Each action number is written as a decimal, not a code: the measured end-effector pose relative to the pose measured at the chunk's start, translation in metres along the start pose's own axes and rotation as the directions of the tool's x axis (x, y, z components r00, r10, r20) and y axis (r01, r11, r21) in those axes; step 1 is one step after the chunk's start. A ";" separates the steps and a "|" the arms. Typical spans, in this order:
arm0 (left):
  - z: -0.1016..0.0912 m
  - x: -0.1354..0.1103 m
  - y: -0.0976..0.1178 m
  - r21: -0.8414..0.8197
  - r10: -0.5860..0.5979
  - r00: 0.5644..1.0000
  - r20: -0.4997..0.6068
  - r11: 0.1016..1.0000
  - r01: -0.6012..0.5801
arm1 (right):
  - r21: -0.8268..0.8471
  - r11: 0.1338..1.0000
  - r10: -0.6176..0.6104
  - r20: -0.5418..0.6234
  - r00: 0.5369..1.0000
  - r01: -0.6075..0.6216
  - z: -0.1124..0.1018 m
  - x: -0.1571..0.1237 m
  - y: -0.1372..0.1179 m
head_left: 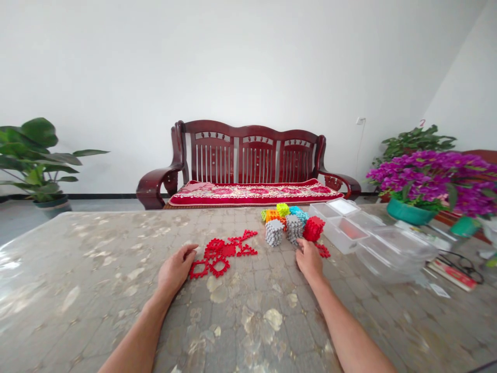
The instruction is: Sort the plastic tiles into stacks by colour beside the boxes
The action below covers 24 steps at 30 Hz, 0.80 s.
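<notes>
Several flat red interlocking tiles lie spread on the table. My left hand rests on the table at their left edge, fingers curled loosely, its fingertips touching the nearest red tile. My right hand lies further right, fingers bent and pointing at the assembled cubes; whether it holds anything is hidden. Just beyond it stand a red cube and two grey cubes, with orange, green and blue cubes behind. More red tiles lie by my right hand.
Clear plastic boxes and lids sit at the right of the table. A pot of purple flowers stands beyond them, with a booklet and glasses nearby. A red wooden bench and a potted plant stand behind.
</notes>
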<state>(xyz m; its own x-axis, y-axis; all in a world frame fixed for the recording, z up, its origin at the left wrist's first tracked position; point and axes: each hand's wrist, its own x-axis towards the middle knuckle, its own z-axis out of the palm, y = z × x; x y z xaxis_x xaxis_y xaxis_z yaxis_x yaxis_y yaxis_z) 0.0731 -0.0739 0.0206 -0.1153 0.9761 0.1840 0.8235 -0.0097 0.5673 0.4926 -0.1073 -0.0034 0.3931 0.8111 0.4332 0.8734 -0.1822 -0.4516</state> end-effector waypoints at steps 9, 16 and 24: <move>-0.002 -0.002 0.004 0.039 -0.011 0.999 0.048 0.999 0.009 | 0.213 0.977 0.017 -0.040 0.999 -0.008 -0.003 0.000 0.002; -0.005 -0.005 0.012 0.018 0.051 0.992 0.115 0.998 -0.053 | 0.298 0.905 -0.299 -0.068 0.952 0.305 -0.014 -0.015 -0.021; 0.000 -0.004 0.012 -0.080 0.205 0.965 0.161 0.978 -0.194 | 0.336 0.826 -0.520 0.143 0.842 0.452 -0.001 -0.045 -0.090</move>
<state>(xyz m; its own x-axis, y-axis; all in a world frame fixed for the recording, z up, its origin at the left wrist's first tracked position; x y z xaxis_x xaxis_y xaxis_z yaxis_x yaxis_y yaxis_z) 0.0835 -0.0781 0.0268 0.1468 0.9754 0.1647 0.7829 -0.2163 0.5833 0.3963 -0.1282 0.0185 -0.1638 0.8574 0.4879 0.8026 0.4034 -0.4394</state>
